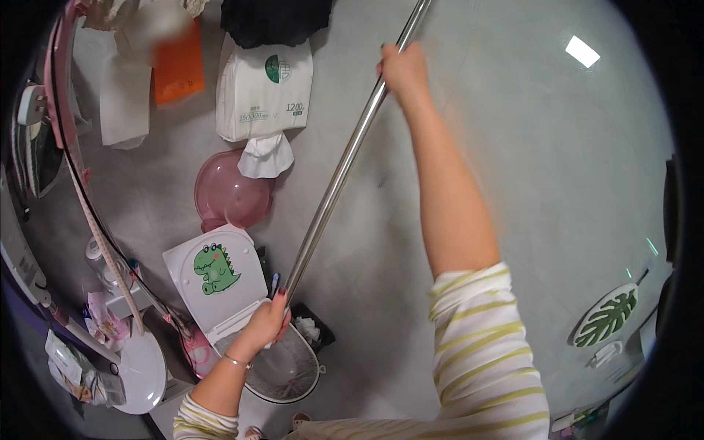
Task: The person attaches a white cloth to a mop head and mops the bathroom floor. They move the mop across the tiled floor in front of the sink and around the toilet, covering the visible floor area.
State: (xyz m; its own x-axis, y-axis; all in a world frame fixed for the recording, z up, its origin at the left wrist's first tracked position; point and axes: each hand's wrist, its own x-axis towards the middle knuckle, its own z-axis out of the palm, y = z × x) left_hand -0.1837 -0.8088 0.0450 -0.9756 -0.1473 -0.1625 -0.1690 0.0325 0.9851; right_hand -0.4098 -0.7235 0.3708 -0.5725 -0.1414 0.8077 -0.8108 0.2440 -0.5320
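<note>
A shiny metal pole [341,170] slants across the view, rising to the right and leaving at the top edge. My left hand [265,325] is closed around its lower end, while my right hand [406,71] grips it higher up. Below my left hand stands an oval bin [291,399] with a thin, translucent liner inside. Its white lid [250,289] is raised and bears a green dinosaur sticker [217,270]. The pole's lower tip is hidden by my left hand, so I cannot tell whether it touches the bin.
A dark container [326,331] with crumpled tissues [307,329] sits beside the bin. Beyond are a pink plastic basin [214,190], a white pack of wipes [264,104] and a black cloth [275,19]. A black cable [88,201] hangs at left. A leaf-patterned oval object [605,316] lies right.
</note>
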